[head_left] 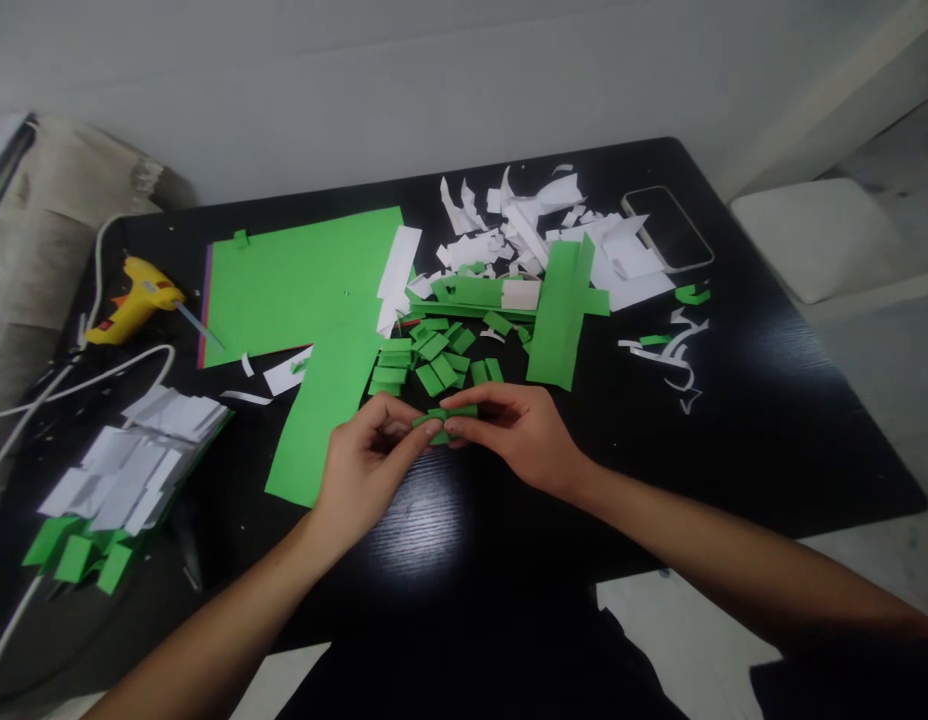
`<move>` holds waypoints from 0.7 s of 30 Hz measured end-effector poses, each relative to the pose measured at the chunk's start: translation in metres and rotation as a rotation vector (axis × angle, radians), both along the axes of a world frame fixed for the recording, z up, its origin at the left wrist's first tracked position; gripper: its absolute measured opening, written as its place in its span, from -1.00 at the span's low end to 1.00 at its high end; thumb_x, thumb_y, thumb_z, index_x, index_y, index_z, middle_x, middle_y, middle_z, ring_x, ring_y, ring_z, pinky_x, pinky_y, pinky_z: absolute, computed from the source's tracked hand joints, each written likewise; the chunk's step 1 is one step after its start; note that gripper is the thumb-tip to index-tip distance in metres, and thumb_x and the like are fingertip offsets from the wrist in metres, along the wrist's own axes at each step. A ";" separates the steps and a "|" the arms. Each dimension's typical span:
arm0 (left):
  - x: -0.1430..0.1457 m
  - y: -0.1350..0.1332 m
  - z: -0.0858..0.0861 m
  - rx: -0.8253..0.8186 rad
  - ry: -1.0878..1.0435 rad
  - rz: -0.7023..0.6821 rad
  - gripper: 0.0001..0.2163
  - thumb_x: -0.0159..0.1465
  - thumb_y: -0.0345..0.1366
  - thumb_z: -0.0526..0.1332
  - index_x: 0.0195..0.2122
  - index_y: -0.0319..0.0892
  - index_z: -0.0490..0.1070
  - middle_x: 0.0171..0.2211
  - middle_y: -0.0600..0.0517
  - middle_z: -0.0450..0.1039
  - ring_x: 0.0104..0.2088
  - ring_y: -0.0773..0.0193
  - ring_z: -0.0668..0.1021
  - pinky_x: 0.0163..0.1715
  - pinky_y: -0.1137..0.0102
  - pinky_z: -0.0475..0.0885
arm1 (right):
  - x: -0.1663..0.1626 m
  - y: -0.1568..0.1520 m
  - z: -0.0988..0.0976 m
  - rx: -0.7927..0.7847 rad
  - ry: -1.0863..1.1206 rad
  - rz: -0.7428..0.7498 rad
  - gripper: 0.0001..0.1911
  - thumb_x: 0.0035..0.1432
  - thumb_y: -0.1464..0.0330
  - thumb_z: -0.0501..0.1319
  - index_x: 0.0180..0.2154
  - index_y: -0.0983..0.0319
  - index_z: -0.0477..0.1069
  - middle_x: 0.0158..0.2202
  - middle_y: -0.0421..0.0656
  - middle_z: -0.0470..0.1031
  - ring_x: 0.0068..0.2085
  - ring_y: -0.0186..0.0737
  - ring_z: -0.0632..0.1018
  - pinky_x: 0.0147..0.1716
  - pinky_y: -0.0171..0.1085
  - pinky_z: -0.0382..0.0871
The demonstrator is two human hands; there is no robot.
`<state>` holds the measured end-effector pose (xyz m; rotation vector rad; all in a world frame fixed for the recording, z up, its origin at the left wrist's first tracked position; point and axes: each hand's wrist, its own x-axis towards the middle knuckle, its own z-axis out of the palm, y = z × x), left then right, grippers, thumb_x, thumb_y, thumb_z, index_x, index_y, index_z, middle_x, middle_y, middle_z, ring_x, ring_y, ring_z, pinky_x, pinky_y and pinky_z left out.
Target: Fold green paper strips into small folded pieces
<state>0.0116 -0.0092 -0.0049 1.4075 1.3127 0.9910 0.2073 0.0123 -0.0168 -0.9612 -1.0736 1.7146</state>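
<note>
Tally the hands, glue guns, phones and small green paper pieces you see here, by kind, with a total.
Left hand and right hand: 2
Glue gun: 1
Phone: 1
Small green paper pieces: overlapping, can't be counted reliably
Total, without those pieces: 4

Left grip, right grip, both pinching green paper
</note>
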 end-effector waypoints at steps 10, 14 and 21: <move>0.000 0.000 0.000 -0.012 -0.028 -0.009 -0.84 0.31 -0.29 0.38 -0.37 -0.18 0.46 -0.47 0.06 0.58 -0.43 0.33 0.60 -0.41 0.46 0.48 | 0.000 0.000 0.000 0.009 -0.014 0.002 -0.78 0.02 0.36 0.55 -0.23 0.17 0.70 -0.32 -0.19 0.70 -0.37 -0.26 0.69 -0.23 -0.22 0.68; 0.000 0.001 -0.002 -0.069 -0.072 -0.012 -0.85 0.30 -0.28 0.38 -0.34 -0.17 0.45 -0.47 0.07 0.56 -0.46 0.33 0.57 -0.43 0.45 0.47 | 0.001 0.000 -0.001 0.043 -0.060 0.021 -0.80 0.06 0.35 0.52 -0.21 0.16 0.70 -0.29 -0.19 0.70 -0.35 -0.25 0.69 -0.21 -0.21 0.67; 0.000 0.004 0.002 -0.009 0.018 -0.024 -0.92 0.30 -0.29 0.38 -0.22 -0.16 0.55 -0.38 0.07 0.55 -0.43 0.38 0.52 -0.42 0.49 0.43 | 0.001 -0.001 -0.001 0.131 -0.138 0.010 -0.61 0.05 0.41 0.51 -0.05 0.16 0.60 -0.14 -0.14 0.66 -0.10 -0.18 0.67 -0.10 -0.21 0.62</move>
